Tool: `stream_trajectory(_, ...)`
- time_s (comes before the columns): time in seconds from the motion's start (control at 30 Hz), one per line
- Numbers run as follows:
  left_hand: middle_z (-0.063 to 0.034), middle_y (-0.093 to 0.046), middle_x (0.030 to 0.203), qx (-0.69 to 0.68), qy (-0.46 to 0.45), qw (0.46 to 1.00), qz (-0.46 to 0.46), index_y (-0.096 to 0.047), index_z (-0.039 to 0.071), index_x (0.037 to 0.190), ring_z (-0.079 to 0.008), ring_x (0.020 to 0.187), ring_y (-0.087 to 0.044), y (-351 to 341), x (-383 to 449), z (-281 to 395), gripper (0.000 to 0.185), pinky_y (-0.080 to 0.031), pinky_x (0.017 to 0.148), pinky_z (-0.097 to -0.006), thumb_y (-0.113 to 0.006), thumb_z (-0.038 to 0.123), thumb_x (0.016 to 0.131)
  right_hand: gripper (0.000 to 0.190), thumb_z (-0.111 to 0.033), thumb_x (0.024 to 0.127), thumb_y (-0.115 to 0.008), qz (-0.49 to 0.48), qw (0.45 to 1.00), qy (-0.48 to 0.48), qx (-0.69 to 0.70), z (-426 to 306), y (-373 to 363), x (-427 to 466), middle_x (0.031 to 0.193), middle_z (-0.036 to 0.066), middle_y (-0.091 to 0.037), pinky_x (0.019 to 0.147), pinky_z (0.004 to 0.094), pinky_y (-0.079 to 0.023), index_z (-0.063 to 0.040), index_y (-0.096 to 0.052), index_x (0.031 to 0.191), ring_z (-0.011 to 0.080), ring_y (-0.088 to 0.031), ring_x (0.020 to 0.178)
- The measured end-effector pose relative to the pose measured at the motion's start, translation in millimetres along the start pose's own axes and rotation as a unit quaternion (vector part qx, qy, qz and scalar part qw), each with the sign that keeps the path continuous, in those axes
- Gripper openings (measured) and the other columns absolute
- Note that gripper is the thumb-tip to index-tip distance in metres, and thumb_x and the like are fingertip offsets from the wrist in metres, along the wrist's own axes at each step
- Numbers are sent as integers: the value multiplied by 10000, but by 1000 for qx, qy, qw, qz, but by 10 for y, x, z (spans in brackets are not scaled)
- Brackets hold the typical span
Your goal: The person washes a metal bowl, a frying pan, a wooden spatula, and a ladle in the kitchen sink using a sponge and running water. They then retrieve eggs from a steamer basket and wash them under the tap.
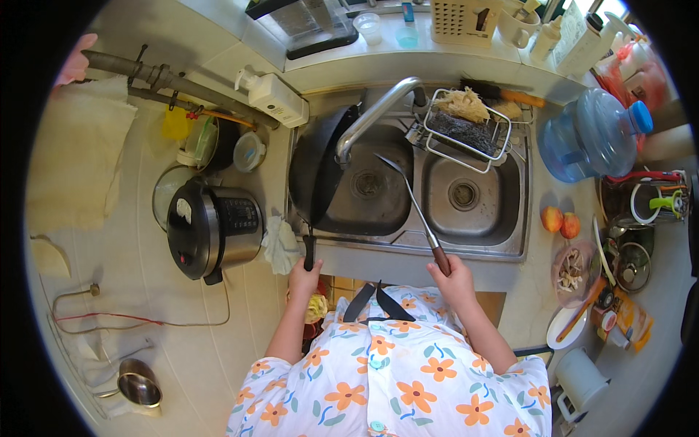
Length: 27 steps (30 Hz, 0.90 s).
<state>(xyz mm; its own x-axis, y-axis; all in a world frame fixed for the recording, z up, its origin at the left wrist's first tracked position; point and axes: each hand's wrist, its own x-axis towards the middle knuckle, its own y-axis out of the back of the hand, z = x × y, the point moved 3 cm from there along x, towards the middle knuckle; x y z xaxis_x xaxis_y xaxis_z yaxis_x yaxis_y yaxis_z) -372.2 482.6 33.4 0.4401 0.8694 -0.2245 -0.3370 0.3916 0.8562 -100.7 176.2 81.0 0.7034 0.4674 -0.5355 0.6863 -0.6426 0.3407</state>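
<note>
My left hand (304,279) grips the black handle of a dark wok (322,164), which is tilted on its side over the left sink basin (382,210). In my right hand (454,279) is the wooden grip of a metal spatula (418,205); its blade reaches over the same basin. A curved chrome faucet (379,112) arches over the wok's rim, and no running water can be made out. To the right lies the smaller sink basin (491,221). A pale cloth (280,246) rests on the counter beside the wok handle.
A wire rack (467,164) with scrubbers stands behind the right basin. On the left are an electric pressure cooker (215,229) and a white pump bottle (278,101). Along the right counter are a blue water jug (587,136), two apples (561,221) and a bowl of sliced food (573,273).
</note>
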Motion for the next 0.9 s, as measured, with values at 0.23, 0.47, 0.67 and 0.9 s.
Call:
stream_trajectory(0.23, -15, -491, 582, -205, 200, 933, -219, -478, 61, 1008, -107, 395, -438, 627, -7, 523, 253, -357, 353, -284, -677, 93, 855, 284, -248, 842, -755, -44, 996, -25, 67, 255, -82, -154, 765, 90, -663, 677, 335, -498, -15, -657, 970, 170, -600, 695)
stream_trajectory(0.47, -24, -512, 603, -281, 125, 870, -385, -476, 60, 930, -122, 403, -484, 1454, 380, 558, 185, -417, 365, -282, -646, 77, 860, 210, -232, 867, -737, -81, 966, -78, 233, 249, -461, -774, 710, -28, -588, 543, 247, -411, -56, -642, 926, 65, -515, 601)
stream_trajectory(0.67, -35, -501, 569, -273, 65, 794, -539, -483, 38, 947, -149, 364, -488, 2347, 179, 109, 310, -418, 338, -290, -741, 170, 835, 170, -227, 910, -704, -49, 922, -68, 378, 331, -947, -1817, 622, -62, -495, 419, 201, -276, -83, -616, 924, 25, -373, 459)
stream_trajectory(0.9, -82, -489, 572, -148, -19, 725, -673, -461, 6, 993, -185, 386, -496, 2602, -301, 141, 258, -424, 352, -321, -656, 115, 863, 212, -292, 938, -684, 15, 859, -17, 512, 444, -1764, -3100, 616, -60, -445, 399, 201, -255, -100, -595, 944, 20, -361, 446)
